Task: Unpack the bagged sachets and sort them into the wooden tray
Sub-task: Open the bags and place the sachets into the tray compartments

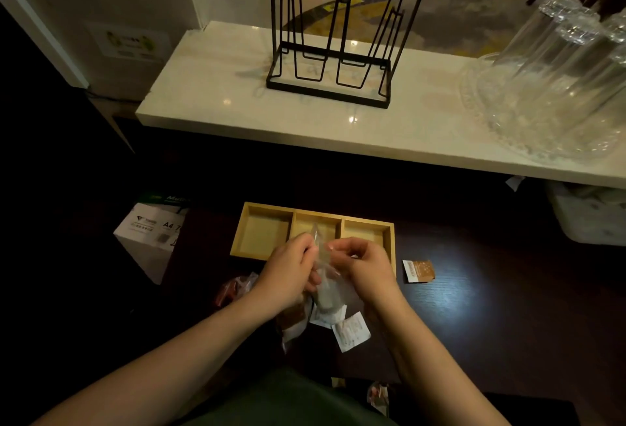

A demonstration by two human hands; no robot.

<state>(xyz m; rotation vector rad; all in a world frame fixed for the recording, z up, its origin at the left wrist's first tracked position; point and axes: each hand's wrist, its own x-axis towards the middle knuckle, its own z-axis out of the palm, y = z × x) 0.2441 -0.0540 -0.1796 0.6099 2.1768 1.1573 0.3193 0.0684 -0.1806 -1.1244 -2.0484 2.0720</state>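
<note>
Both hands (pixel 338 270) pinch clear bag (pixel 321 256), blocking wooden tray (pixel 264 232).

I see bare bench (pixel 474 307) right of the tray (pixel 393 239), past one sachet (pixel 418 271); the shelf (pixel 305 114) overhangs beyond, and a box (pixel 149 236) blocks the left.

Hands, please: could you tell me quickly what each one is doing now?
Left hand: fingers pinch the clear bag.
Right hand: fingers pinch the same bag.

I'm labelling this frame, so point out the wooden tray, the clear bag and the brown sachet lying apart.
wooden tray (pixel 262 235): head view, floor of left compartment.
clear bag (pixel 321 253): head view, upper part between the hands.
brown sachet (pixel 420 271): head view, its middle.
</note>
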